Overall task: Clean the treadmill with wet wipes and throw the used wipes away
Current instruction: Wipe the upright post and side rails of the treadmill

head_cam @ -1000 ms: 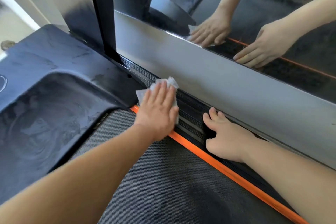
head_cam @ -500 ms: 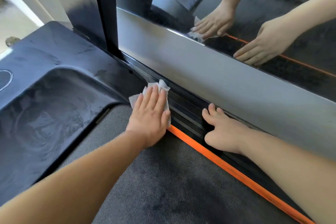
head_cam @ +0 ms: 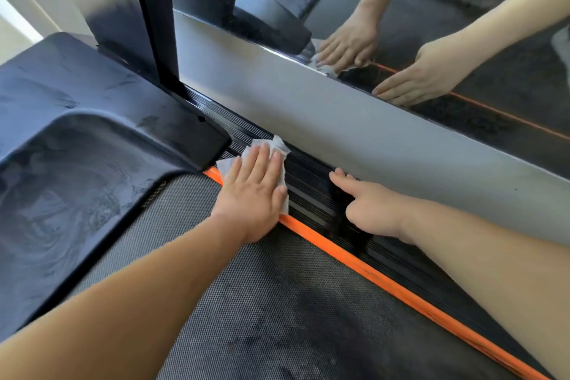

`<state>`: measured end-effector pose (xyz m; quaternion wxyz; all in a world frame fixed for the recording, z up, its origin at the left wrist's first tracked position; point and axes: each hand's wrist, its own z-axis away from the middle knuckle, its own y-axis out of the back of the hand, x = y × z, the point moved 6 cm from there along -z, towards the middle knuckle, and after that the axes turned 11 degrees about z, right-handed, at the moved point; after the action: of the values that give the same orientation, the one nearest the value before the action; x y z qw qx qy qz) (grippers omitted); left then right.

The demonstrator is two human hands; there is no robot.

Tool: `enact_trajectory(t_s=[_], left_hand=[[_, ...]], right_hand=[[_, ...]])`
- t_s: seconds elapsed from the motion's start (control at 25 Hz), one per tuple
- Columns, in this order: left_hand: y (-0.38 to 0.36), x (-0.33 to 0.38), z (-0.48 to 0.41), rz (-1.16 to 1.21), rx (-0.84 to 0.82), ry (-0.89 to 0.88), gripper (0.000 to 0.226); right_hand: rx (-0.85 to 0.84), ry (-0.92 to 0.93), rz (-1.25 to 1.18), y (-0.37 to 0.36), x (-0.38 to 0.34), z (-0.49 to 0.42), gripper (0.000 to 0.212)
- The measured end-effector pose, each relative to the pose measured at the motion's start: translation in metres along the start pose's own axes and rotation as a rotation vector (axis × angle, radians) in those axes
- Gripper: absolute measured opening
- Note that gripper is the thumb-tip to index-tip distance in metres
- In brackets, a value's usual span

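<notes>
Step in hand: a wiping pass on the treadmill's ribbed side rail [head_cam: 311, 191], right up at its front end.
Left hand: the left hand [head_cam: 253, 194] lies flat, fingers straight and close together, palm bearing down on the wet wipe [head_cam: 265, 146].
Wet wipe: pinned under that hand, it spans the rail and the orange strip [head_cam: 339, 253], just beside the corner of the motor cover [head_cam: 77, 148]. Crumpled edges poke out past the fingertips.
Right hand: the right hand [head_cam: 370, 207] holds nothing. Its fingers are stretched out and it is braced on the same rail, near the left hand but apart from it.
Stroke: it probably works best run along the ribs, not across them, so the wipe beds into the grooves.
Pressure: pressing through the fingertips should work better than through the palm, since the grooves look narrow.
Corner: grime likely gathers where cover meets rail, so a folded edge pushed in there would help.
Watch for: the wipe bunching under the hand, and the patch of rail under the bracing hand being missed.
Remaining: the cover shows swirled smears and the running belt [head_cam: 246, 302] has dark patches. No bin is in view.
</notes>
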<state>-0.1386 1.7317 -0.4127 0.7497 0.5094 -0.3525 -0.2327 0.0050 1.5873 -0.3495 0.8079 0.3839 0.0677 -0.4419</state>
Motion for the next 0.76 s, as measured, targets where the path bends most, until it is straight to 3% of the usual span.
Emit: enact_trajectory(t_s=[0.08,0.16,0.32,0.48,0.6,0.76], left_hand=[[-0.009,0.03,0.011,0.027,0.029,0.008,0.068],[-0.028,0.081,0.028,0.076,0.024,-0.099,0.07],[-0.052,0.16,0.054,0.114,-0.134,-0.31,0.071],[-0.026,0.143,0.04,0.388,-0.102,-0.453,0.072],[-0.022,0.133,0.05,0.264,-0.09,-0.563,0.085],[-0.015,0.125,0.061,0.168,-0.017,-0.505,0.086]], right_hand=[[0.08,-0.044,-0.041,0.007,0.004,0.005,0.082],[0.2,-0.104,-0.001,0.014,0.013,0.009,0.071],[0.348,-0.242,0.218,0.011,0.037,0.036,0.059],[0.47,-0.26,0.116,-0.002,0.043,0.049,0.068],[0.469,-0.214,0.128,-0.013,0.034,0.049,0.08],[0.527,-0.202,0.207,-0.003,0.03,0.047,0.081]])
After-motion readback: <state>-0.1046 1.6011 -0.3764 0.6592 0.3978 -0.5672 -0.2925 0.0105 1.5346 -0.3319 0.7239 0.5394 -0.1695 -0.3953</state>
